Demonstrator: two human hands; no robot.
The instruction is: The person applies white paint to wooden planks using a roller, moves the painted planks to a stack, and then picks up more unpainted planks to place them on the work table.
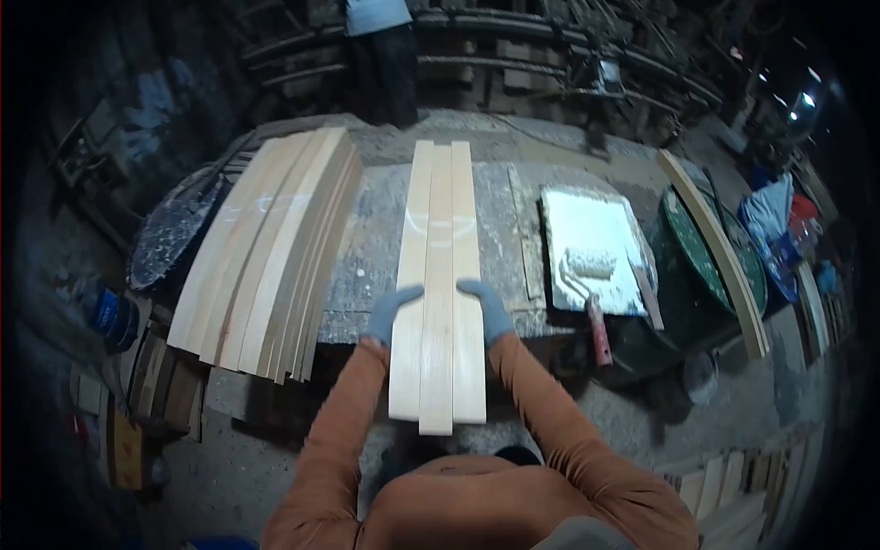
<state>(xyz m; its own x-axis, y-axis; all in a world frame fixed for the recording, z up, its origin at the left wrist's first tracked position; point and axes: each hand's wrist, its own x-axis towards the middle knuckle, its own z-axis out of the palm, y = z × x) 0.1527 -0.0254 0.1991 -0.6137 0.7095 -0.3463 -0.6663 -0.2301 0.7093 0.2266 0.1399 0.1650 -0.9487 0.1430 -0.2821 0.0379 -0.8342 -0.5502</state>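
Three long pale wooden slats (439, 275) lie side by side on the grey workbench (371, 247), their near ends sticking out over its front edge. My left hand (394, 312), in a blue glove, presses against the left edge of the slats. Wearing the same kind of glove, my right hand (487, 307) presses against the right edge. Both hands squeeze the slats together from the sides.
A stack of similar slats (266, 247) lies on the bench to the left. A glue tray (591, 252) with a paint roller (591, 266) sits to the right, beside a green drum (706, 266) with a curved slat across it. A person (380, 55) stands beyond the bench.
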